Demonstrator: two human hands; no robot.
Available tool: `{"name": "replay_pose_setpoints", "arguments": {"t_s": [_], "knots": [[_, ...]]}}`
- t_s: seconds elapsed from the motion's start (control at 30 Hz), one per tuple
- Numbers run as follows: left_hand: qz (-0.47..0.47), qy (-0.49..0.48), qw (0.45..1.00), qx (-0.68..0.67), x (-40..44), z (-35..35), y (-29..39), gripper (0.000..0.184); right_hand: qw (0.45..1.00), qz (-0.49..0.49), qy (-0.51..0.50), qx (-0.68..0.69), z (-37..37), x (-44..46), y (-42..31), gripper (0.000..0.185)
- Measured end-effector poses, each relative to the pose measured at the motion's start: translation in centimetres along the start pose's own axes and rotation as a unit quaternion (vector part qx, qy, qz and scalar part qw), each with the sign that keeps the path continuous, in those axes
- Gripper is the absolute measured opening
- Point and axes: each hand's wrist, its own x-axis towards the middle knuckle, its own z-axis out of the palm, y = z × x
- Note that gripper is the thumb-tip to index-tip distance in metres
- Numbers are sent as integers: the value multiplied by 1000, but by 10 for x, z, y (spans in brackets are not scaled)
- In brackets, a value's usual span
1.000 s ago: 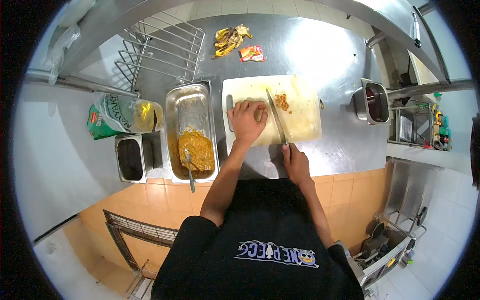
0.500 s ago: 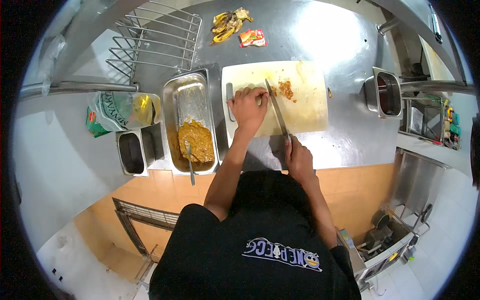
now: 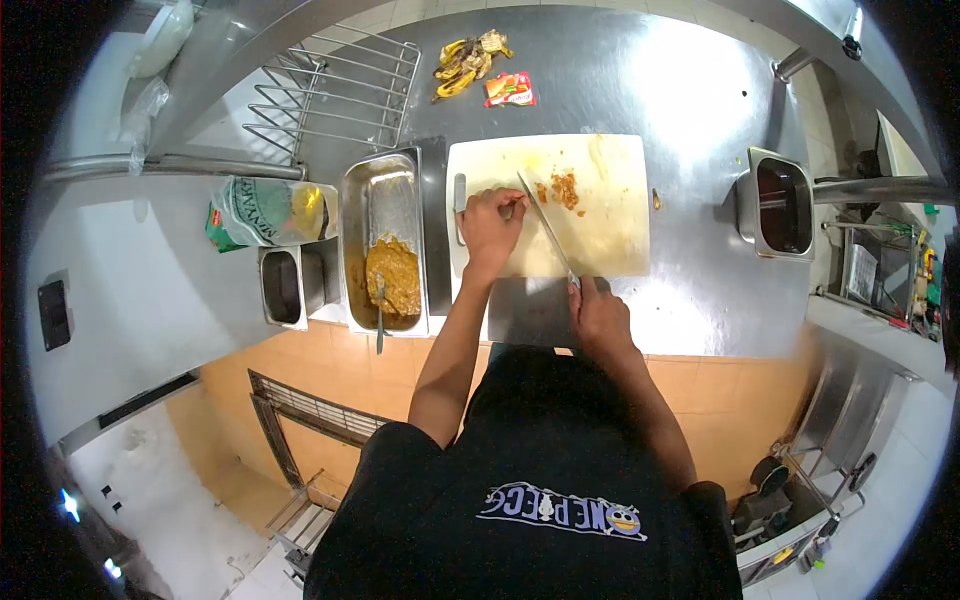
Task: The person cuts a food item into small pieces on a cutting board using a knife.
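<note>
My right hand (image 3: 603, 322) is closed round the handle of a long kitchen knife (image 3: 547, 230). Its blade slants away to the left over a white cutting board (image 3: 615, 240), with the tip close to my left fingertips. My left hand (image 3: 490, 235) rests on the board's left part, fingers bent and pinched together; a small reddish-brown bit barely shows at their tips, too small to name. Right of the blade lie brown chopped pieces (image 3: 566, 191) in a loose scatter.
Left of the board, a steel pan (image 3: 350, 300) contains brown-yellow mash (image 3: 395, 275) and a spoon (image 3: 380, 320). Banana peels (image 3: 470, 65) and a red packet (image 3: 511, 90) lie behind. A steel container (image 3: 750, 205) stands right; a wire rack (image 3: 340, 95) and plastic bag (image 3: 268, 212) are left.
The whole view has shifted slightly. The knife blade leans further left, its tip nearer my left fingertips. Both hands keep their closed grips.
</note>
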Motion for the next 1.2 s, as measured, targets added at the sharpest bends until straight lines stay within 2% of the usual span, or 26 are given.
{"name": "replay_pose_setpoints", "arguments": {"t_s": [0.17,0.37,0.47,0.57,0.67,0.73,0.87,0.93,1.03,1.2], "knots": [[-30,-24,999,-23,-1,-1,2,7,998,32,-32,-32,-6,-2,-14,33],[-15,-1,1000,0,2,-3,7,7,999,42,1,-27,-5,-1,-21,35],[-23,-31,999,-17,6,-4,4,7,998,48,11,-32,6,2,-18,32],[17,-13,1000,-3,0,-6,-1,12,997,59,24,-51,23,4,-15,36],[30,-3,999,24,2,-6,4,13,994,89,-20,-59,9,13,-24,35],[51,20,998,34,1,-4,0,14,997,67,39,-30,7,23,-36,36],[68,39,997,-4,-1,1,-8,15,997,45,53,-26,12,51,-33,39],[63,26,998,2,-2,0,-6,16,999,40,1,-8,6,57,-24,41],[77,50,996,15,-9,2,-4,12,998,16,57,30,2,45,-15,43],[128,61,990,-16,-15,1,-11,15,997,29,57,37,-1,25,-1,42]]}}
